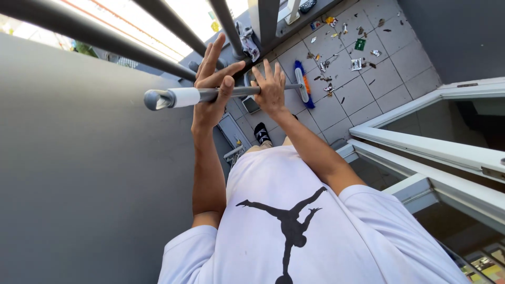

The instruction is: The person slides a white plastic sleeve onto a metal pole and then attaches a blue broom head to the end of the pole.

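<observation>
My left hand (211, 89) and my right hand (271, 92) both hold the grey metal handle (239, 92) of a broom, which runs across the view. The left thumb and a finger hook around the handle while the other fingers point up. The right palm presses on the handle with its fingers spread. A white grip and a grey end cap (153, 99) stick out to the left of my left hand. The broom's blue and orange head (303, 83) rests on the tiled floor (363, 92) beyond my right hand.
Scraps of paper and wrappers (342, 44) litter the grey tiles. Dark railing bars (173, 26) cross the top, with a cloth (247, 39) hung on one. A grey wall (79, 173) fills the left, a white window frame (436, 147) the right. My black-socked foot (261, 132) stands below the hands.
</observation>
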